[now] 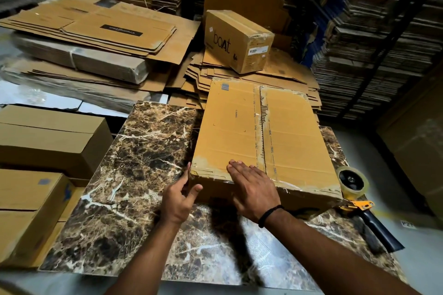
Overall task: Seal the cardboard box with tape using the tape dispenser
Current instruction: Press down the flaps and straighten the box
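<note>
Far L, stacked closed cartons sit beside your marble table; not part of the job.

Progress: the cardboard box lies flat on the table's R half, flaps shut. The centre seam looks glossy w/ clear film running its length and wrapping over the near edge, so I'd judge the main strip is on or nearly so. Near-edge corners look scuffed and bare, so cross strips or a press-down pass prob. remain. Far end is too small to tell.

Your L hand braces the near-L corner: fingers fairly straight up the box's L wall, thumb spread toward the near face, nothing wrapped or pinched.

Your R hand, black band at the wrist, lies palm-down across the near top edge, just L of the seam, fingers straight and close together, holding nothing.

The tape dispenser sits unheld on the table just beside the box's near-R corner, roll up, handle pointing toward you.
</note>
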The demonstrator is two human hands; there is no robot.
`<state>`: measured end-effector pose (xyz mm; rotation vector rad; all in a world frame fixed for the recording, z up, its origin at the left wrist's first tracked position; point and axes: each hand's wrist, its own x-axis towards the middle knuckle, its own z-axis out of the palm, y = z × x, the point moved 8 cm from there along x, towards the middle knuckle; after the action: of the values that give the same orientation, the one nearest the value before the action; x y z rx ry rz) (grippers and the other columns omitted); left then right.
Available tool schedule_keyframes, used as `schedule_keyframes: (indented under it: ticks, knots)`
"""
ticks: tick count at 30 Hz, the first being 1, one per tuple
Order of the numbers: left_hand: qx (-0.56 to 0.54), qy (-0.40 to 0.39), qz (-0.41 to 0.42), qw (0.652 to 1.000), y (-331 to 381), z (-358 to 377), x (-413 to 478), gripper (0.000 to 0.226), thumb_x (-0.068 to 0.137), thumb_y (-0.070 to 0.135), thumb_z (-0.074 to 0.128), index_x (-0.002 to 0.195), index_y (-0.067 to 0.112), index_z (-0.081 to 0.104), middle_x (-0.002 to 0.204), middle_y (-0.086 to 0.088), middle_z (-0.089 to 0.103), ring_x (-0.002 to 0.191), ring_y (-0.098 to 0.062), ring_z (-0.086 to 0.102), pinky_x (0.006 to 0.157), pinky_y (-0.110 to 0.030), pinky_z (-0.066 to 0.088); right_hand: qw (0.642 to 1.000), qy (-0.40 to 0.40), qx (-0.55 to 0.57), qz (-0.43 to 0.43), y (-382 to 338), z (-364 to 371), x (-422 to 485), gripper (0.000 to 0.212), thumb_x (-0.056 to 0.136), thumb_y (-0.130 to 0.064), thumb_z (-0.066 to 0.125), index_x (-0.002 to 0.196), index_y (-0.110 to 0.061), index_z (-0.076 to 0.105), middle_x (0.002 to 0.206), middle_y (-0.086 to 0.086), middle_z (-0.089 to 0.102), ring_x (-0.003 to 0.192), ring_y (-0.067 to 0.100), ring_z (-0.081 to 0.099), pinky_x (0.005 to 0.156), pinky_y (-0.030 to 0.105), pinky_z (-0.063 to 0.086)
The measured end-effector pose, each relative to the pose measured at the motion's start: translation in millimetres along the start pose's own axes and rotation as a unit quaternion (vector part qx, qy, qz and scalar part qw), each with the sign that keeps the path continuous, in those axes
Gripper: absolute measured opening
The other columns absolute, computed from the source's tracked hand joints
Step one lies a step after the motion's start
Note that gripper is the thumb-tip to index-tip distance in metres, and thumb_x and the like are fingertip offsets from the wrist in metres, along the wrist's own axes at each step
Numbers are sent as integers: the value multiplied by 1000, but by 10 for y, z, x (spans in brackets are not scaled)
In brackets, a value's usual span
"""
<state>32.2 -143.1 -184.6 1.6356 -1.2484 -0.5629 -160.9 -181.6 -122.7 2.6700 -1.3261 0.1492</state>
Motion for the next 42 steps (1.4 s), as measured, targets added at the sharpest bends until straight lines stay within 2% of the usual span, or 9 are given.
schedule_keyframes:
  ticks: [5, 8, 13, 22, 25, 29, 34, 39, 42]
  knots:
    - [-68, 106, -17, 992, 329, -170, 72, 116, 65, 91, 21, 99, -12, 64, 42, 8, 45, 29, -1, 30, 32, -14, 23, 1000, 27, -2, -3, -2, -31, -1, 83, 67, -46, 69, 140, -20, 40, 144, 1, 48, 129, 15, 49, 108, 38, 27]
    - [-31, 101, -61, 992, 332, -135, 73, 88, 70, 75, 44, 103, -3, 68, 65, -5, 67, 42, -3, 50, 31, -22, 41, 999, 53, -3, -1, -7, -73, -11, 79, 66, -48, 70, 136, -21, 46, 139, -1, 53, 124, 13, 54, 105, 38, 34]
    - [51, 91, 73, 992, 353, -221, 97, 41, 87, 62, 41, 94, 29, 65, 45, 4, 52, 29, -14, 43, 23, -30, 34, 997, 79, 5, 22, -11, -105, 5, 56, 85, -53, 44, 131, -24, 51, 136, -3, 56, 122, 12, 55, 105, 36, 35]
    - [137, 54, 190, 971, 411, -160, 153, 5, 79, 16, 71, 82, 16, 74, 52, 4, 61, 36, -2, 41, 33, -15, 38, 989, 84, -6, 124, -158, -189, 254, 46, 84, -63, 41, 87, -20, 56, 90, 2, 60, 81, 23, 58, 71, 40, 47]
    - [131, 34, 174, 975, 390, -141, 162, 17, 71, 12, 79, 88, 13, 74, 50, 6, 59, 36, -2, 38, 32, -13, 32, 988, 92, -31, 124, -141, -169, 272, 45, 73, -65, 59, 80, -21, 59, 82, 2, 61, 72, 22, 59, 63, 38, 49]
    - [82, 24, 82, 993, 335, -181, 152, 54, 73, 49, 66, 111, 11, 64, 58, 3, 63, 40, -8, 51, 33, -20, 44, 989, 92, -18, 114, -147, -115, 269, 45, 76, -63, 50, 82, -20, 60, 86, 3, 61, 75, 24, 58, 64, 38, 48]
    - [85, 20, 4, 996, 277, -115, 127, 40, 78, 37, 68, 104, 7, 70, 65, 1, 63, 53, -17, 61, 42, -33, 53, 990, 69, -19, 120, -149, -139, 265, 42, 77, -61, 51, 83, -20, 58, 84, 2, 60, 74, 23, 57, 64, 37, 46]
    - [53, 2, -50, 997, 157, -96, 44, 59, 77, 30, 72, 131, 14, 52, 107, -8, 69, 85, -20, 67, 65, -36, 59, 989, -25, 98, 105, -66, -145, 204, 50, 83, -59, 54, 117, -22, 51, 126, 1, 51, 114, 22, 48, 97, 37, 37]
    - [77, 21, 40, 996, 407, -143, -5, 79, 74, 43, 70, 142, 21, 35, 137, -8, 50, 119, -28, 53, 89, -46, 51, 989, 4, 115, 90, 59, -235, 43, 55, 85, -64, 43, 121, -24, 51, 127, 0, 54, 116, 21, 49, 100, 37, 38]
